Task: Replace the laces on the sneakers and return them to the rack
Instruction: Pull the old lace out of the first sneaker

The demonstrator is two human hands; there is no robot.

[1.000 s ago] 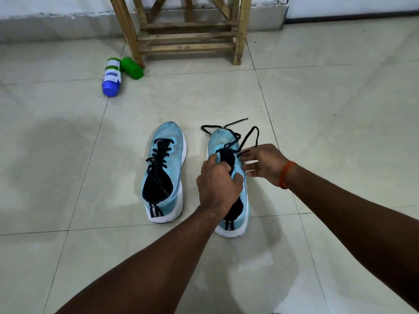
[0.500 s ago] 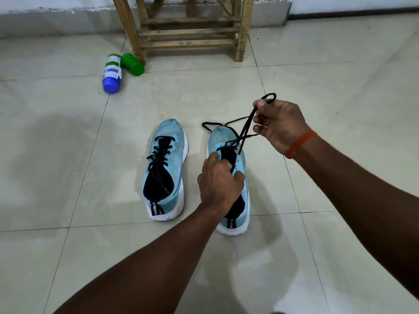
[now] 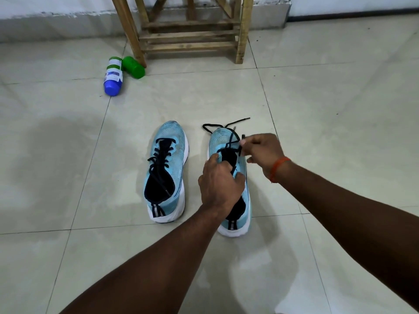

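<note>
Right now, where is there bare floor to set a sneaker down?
Free: tiles right of the right sneaker; the tile left of the left sneaker; the strip between toes and wooden rack. Crowded: the gap between the sneakers, and by the green bottle and blue-and-white bottle.

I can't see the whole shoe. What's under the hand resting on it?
The left hand grips the sneaker across its black opening. Toe, heel and loose lace show; the tongue and eyelets beneath the hand are covered.
</note>
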